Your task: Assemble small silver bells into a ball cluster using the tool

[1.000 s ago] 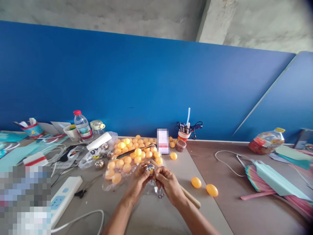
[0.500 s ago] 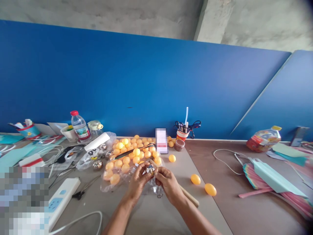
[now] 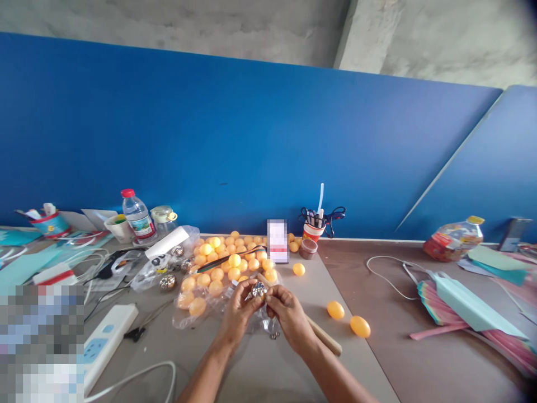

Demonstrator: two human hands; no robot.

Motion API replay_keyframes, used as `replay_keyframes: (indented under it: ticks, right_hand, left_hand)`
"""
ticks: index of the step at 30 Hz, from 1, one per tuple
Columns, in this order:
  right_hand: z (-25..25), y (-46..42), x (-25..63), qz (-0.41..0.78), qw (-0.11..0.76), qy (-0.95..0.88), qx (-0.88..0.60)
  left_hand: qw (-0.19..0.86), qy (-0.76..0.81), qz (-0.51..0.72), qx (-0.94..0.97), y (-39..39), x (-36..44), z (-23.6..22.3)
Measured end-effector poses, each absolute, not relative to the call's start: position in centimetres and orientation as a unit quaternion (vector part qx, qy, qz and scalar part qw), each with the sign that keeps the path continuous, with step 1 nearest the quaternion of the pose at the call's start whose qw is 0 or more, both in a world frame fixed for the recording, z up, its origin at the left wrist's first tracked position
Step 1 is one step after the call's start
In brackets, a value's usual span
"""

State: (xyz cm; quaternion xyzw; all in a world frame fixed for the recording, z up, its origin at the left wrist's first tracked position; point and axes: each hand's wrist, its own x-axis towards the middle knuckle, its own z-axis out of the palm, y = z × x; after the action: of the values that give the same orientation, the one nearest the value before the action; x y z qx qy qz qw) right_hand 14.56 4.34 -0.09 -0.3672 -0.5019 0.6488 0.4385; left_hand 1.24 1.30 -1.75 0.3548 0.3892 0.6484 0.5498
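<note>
The left hand grips a shiny silver ball, seemingly to steady it beside the right hand, whose fingertips pinch together; orange balls lie beyond both, within reach.

My right hand covers the middle of the wooden stick. My fingers hide part of the shiny ball; perhaps something small is pinched there, but I cannot tell. The phone screen is blurred.

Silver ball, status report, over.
Both hands at silver ball, left gripping. Wooden stick beneath right forearm. Orange balls heaped beyond, loose ones rightward.
</note>
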Motion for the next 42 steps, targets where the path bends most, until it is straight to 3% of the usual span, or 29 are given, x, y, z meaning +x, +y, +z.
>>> replay_keyframes:
  ticks: [12,19,21,24,29,35,42]
  right_hand:
    - [-1.0,4.6,14.3,0.629,0.452,-0.493,-0.396]
    - [0.0,5.3,14.8,0.648,0.458,-0.486,-0.367]
    - [0.2,5.7,15.4,0.597,0.456,-0.525,-0.400]
    - [-0.1,6.4,16.3,0.426,0.421,-0.643,-0.478]
    - [-1.4,7.1,17.2,0.153,0.258,-0.778,-0.551]
    - [-1.5,7.1,17.5,0.121,0.135,-0.805,-0.565]
    - [-1.7,7.2,17.6,0.119,0.181,-0.810,-0.544]
  left_hand:
    - [0.500,0.431,0.625,0.416,0.8,1.5,-1.1]
    - [0.581,0.383,0.654,0.296,1.2,1.3,-0.7]
    - [0.594,0.364,0.667,0.263,1.3,1.0,-0.5]
    - [0.598,0.346,0.690,0.218,1.2,0.6,0.1]
    - [0.603,0.316,0.703,0.208,0.9,0.3,1.1]
    - [0.615,0.289,0.710,0.186,1.0,0.2,1.1]
    - [0.610,0.283,0.718,0.183,1.2,-0.4,0.7]
